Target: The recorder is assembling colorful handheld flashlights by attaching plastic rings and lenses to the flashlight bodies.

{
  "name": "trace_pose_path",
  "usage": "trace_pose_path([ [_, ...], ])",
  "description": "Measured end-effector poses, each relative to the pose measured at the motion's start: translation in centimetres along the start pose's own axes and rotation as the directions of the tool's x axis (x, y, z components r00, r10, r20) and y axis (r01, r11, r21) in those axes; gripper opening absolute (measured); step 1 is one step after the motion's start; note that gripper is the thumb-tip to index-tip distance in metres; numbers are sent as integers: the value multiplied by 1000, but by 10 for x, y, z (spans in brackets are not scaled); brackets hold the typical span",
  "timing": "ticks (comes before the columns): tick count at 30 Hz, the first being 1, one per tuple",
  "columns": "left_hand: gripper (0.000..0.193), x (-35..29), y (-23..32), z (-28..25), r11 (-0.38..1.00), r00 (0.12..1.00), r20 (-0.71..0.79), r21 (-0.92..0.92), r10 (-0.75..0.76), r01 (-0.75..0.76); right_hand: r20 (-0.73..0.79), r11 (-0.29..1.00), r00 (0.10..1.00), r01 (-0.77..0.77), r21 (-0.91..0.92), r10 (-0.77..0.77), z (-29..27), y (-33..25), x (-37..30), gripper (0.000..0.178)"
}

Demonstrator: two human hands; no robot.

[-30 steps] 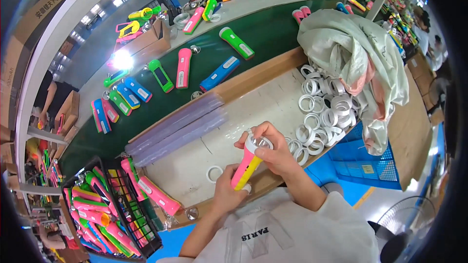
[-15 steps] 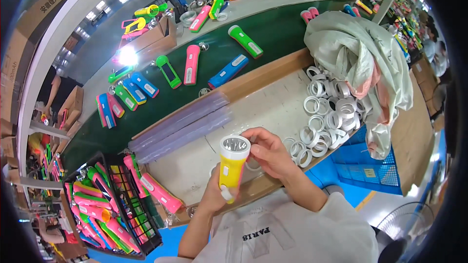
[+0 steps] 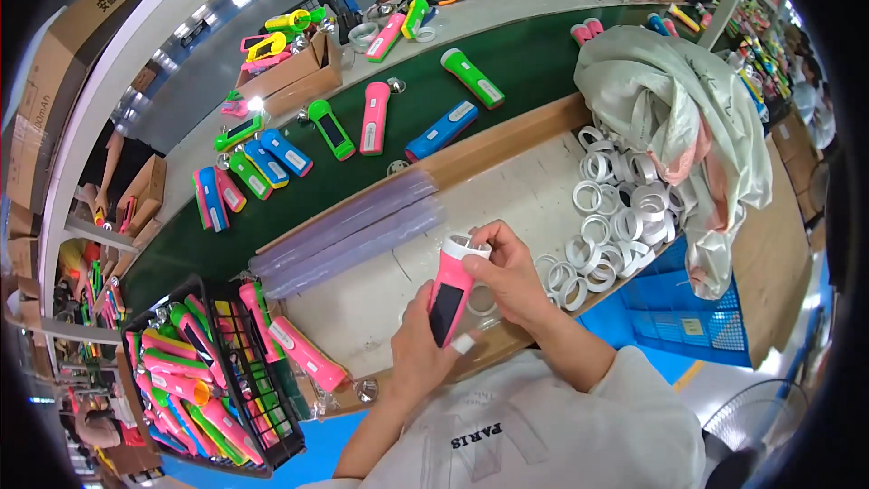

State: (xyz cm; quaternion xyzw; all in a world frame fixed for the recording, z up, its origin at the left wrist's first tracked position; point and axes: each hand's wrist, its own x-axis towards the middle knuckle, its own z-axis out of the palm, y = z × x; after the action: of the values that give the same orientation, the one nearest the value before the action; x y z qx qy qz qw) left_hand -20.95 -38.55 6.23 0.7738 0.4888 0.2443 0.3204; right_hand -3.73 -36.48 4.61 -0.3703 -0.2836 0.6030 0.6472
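Observation:
Over the workbench tray I hold a flashlight [image 3: 445, 294] with a pink side and a dark rectangular panel facing up. My left hand [image 3: 419, 349] is wrapped round its body. The fingers of my right hand [image 3: 507, 272] pinch the white ring [image 3: 464, 245] round its lamp end, which tilts away from me. A small white piece shows at its lower end, beside my left hand. Several loose white rings [image 3: 593, 231] lie heaped in the tray's right part. One pink flashlight [image 3: 308, 353] rests at the tray's near left corner.
A black crate [image 3: 217, 380] full of colourful flashlights stands at the left. Clear plastic sleeves [image 3: 353, 235] lie along the tray's far edge. Beyond, several flashlights rest on the green belt [image 3: 299, 190]. A pale sack [image 3: 670, 100] and a blue basket [image 3: 697, 308] are at the right.
The flashlight has been turned from its yellow side to its pink side with the panel, and its lamp end now tips farther away. My right fingers have moved onto the ring.

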Motion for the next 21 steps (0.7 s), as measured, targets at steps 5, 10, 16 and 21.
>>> trace_pose_path([
  [5, 71, -7, 8, 5, 948, 989, 69, -281, -134, 148, 139, 963, 982, -158, 219, 129, 1, -18, -4, 30],
  [10, 65, -14, 7, 14, 922, 980, 136, -341, -148, 186, 189, 969, 975, -156, 191, 120, 12, -12, -6, 25],
  [16, 59, -37, 15, 15, -422, 730, 591, -597, 343, 682, 416, 718, 909, -274, 640, -24, 22, -1, -12, 29],
  [21, 63, -40, 18, 11, -577, 702, 465, -403, 540, 711, 498, 678, 863, -313, 665, -90, 21, 8, -13, 27],
])
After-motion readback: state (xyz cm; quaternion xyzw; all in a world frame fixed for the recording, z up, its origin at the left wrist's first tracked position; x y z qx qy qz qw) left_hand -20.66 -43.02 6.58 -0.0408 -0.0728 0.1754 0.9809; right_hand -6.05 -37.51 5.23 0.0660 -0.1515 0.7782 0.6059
